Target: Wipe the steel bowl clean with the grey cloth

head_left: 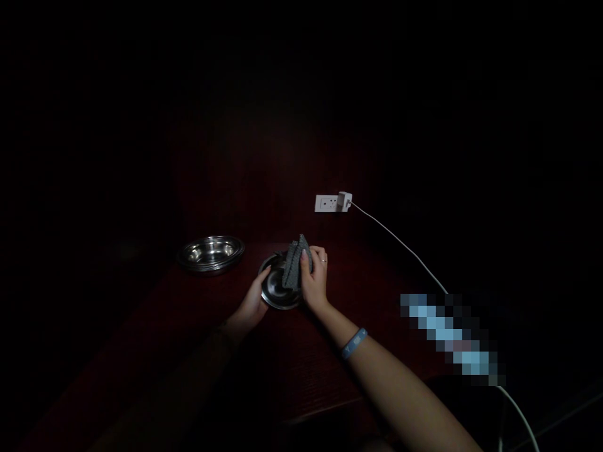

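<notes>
A steel dish (279, 290) is sitting tilted on the dark red table (301, 370), near the middle of the view, a little below centre. The left hand (252, 306) is gripping the dish's rim at about eight o'clock, thumb over the edge, fingers curled beneath. The right hand (315, 279) is at the dish's three o'clock side, its fingers pressed together and pinching a folded grey cloth (294, 263), which is lying against the inside of the dish and sticking up past its rim at about one o'clock. A ring is showing on one right finger, and a blue wristband (354, 343) is circling the right wrist.

At ten o'clock from the dish, apart from it, a stack of steel bowls (211, 253) is resting on the table. At one o'clock, farther off, a white power strip (332, 203) is lying with a white cable (400, 242) running toward four o'clock.
</notes>
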Motion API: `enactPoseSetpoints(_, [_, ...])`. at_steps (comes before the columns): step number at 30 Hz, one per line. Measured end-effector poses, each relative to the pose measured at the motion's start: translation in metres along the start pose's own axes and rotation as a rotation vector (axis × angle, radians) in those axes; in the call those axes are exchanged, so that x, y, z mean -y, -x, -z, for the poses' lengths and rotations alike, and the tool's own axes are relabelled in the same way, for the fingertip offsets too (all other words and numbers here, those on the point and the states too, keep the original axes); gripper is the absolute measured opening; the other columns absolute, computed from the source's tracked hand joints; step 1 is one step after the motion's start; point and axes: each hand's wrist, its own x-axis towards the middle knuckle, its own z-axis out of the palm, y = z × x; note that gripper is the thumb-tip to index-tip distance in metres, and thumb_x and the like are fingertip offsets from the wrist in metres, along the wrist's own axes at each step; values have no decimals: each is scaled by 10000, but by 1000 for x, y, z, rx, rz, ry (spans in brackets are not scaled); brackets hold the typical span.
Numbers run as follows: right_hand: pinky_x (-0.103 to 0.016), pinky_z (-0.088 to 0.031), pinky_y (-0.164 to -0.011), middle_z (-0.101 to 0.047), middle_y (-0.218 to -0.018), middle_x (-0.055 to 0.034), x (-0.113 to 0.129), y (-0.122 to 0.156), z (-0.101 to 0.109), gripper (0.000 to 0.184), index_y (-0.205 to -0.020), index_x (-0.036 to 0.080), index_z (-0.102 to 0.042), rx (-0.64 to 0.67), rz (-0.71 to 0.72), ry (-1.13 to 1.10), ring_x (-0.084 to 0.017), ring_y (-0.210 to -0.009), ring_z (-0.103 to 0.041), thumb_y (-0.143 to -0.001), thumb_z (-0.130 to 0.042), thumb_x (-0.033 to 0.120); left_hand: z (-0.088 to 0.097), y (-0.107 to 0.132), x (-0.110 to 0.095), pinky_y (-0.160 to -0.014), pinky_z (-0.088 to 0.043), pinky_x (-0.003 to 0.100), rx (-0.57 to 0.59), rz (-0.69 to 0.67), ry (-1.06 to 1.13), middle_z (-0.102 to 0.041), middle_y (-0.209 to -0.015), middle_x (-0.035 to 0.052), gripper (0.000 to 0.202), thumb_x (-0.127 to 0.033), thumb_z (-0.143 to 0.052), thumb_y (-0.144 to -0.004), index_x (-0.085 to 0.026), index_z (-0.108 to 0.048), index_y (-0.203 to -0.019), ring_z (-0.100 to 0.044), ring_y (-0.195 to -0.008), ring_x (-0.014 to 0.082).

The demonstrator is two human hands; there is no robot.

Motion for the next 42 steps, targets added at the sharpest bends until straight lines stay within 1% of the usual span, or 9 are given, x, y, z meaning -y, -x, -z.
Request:
enactPoseSetpoints(4, [-395, -373, -958, -549, -1041, -75, 0, 0, 1, 302, -973, 224, -672, -28, -1, 93, -226, -992, -481, -956, -462, 440, -1, 1, 1, -970, -544, 389, 24, -7, 5, -786, -991, 106, 274, -267, -515, -927, -146, -702, -1087, -722, -1033, 257])
enactPoseSetpoints(8, [-399, -378, -923, -549, -995, -56, -1, -2, 4, 266, -1054, 253, -699, -14, 13, 189, -225, -943, -469, -918, -544, 421, -4, 2, 0, -997, -526, 385, -3, -10, 7, -785, -974, 111, 259, -261, -511, -935, -139, -704, -1057, -717, -1043, 257])
enactPoseSetpoints(13, [-385, -374, -891, -602, -961, -45, -3, -1, 4, 257, -1113, 285, -708, 136, 28, 273, -228, -936, -514, -916, -562, 363, -9, 5, -3, -1015, -508, 368, -6, -67, 40, -789, -922, 81, 274, -282, -472, -964, -164, -704, -1049, -721, -1014, 230])
enactPoseSetpoints(18, [-342, -415, -863, -658, -1057, -43, -2, 3, 3, 303, -1204, 301, -666, 326, 94, 260, -215, -969, -592, -944, -529, 372, -11, 8, -5, -977, -528, 352, -25, -24, 59, -787, -888, 83, 317, -288, -443, -975, -121, -692, -1076, -729, -979, 230])
enactPoseSetpoints(23, [-350, -438, -899, -658, -1145, -64, -6, 5, 1, 330, -1253, 258, -595, 412, 112, 302, -226, -1031, -607, -946, -497, 329, -11, 7, -5, -960, -537, 334, -35, -4, 64, -787, -880, 79, 316, -299, -447, -977, -128, -692, -1081, -738, -954, 223])
enactPoseSetpoints(28, [-366, -455, -911, -656, -1092, -100, -11, 7, -2, 327, -1206, 184, -525, 415, 66, 332, -237, -1010, -620, -904, -538, 311, -9, 5, -5, -916, -553, 319, -20, -5, 61, -789, -854, 78, 351, -312, -433, -984, -112, -685, -1124, -747, -887, 214])
enactPoseSetpoints(32, [-362, -469, -901, -659, -1059, -82, -10, 8, -3, 230, -1106, 199, -535, 541, 82, 391, -225, -984, -627, -898, -545, 297, -8, 6, -6, -853, -563, 284, -34, 1, 58, -778, -782, 45, 350, -298, -430, -987, -117, -670, -1166, -738, -758, 178])
enactPoseSetpoints(35, [-351, -476, -907, -667, -1086, -70, -8, 8, -3, 205, -1098, 211, -545, 615, 96, 421, -214, -996, -631, -906, -539, 282, -9, 8, -6, -797, -564, 261, -41, 8, 58, -769, -758, 29, 353, -302, -416, -998, -122, -666, -1170, -716, -680, 153])
enactPoseSetpoints(42, [-339, -486, -959, -686, -1198, -63, -4, 8, -2, 237, -1151, 222, -594, 639, 95, 427, -204, -1087, -641, -940, -508, 290, -4, 3, -7, -779, -558, 272, -33, 2, 87, -764, -780, 34, 372, -314, -404, -1000, -129, -656, -1202, -709, -700, 166])
